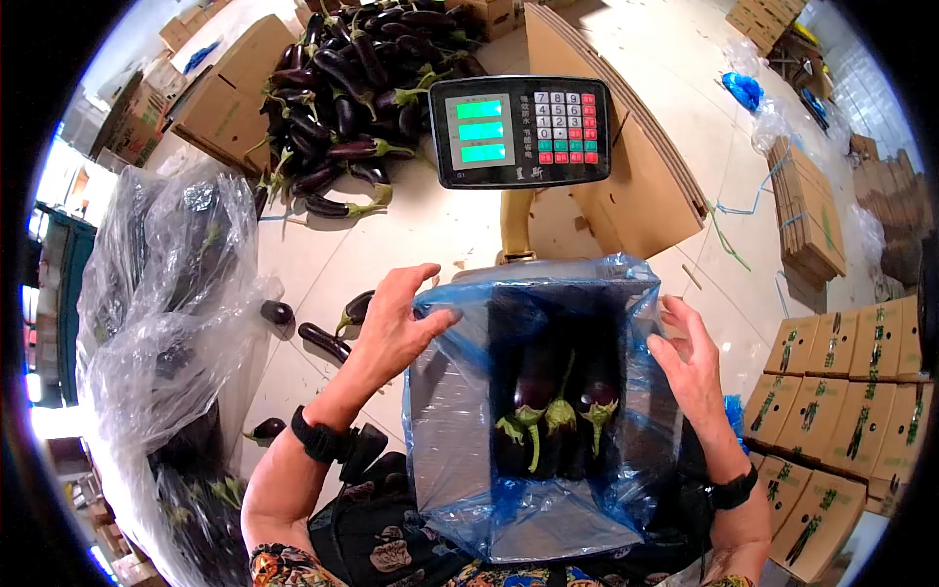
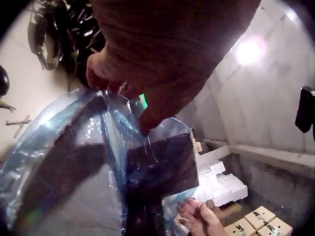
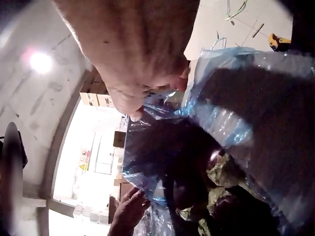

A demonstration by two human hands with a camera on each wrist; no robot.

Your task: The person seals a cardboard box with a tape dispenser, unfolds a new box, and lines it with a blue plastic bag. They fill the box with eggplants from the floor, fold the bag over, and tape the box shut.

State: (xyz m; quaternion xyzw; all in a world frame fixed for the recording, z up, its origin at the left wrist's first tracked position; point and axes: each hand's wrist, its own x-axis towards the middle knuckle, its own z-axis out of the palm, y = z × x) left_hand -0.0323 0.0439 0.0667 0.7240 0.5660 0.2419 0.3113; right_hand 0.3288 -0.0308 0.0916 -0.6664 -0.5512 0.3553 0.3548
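Standing over a weighing scale, a person holds a box lined with a blue plastic bag (image 1: 460, 391) between both hands. On the left, the left hand (image 1: 391, 328) grips the liner's left rim, thumb hooked over the edge and fingers curled on the plastic. In the middle, three dark eggplants (image 1: 559, 391) lie in the box, long axes running away from the person, green stems nearest. On the right, the right hand (image 1: 690, 367) pinches the liner's right edge. Both hands sit about equally near the eggplants, which lie between and below them. The scale display (image 1: 518, 130) stands beyond.
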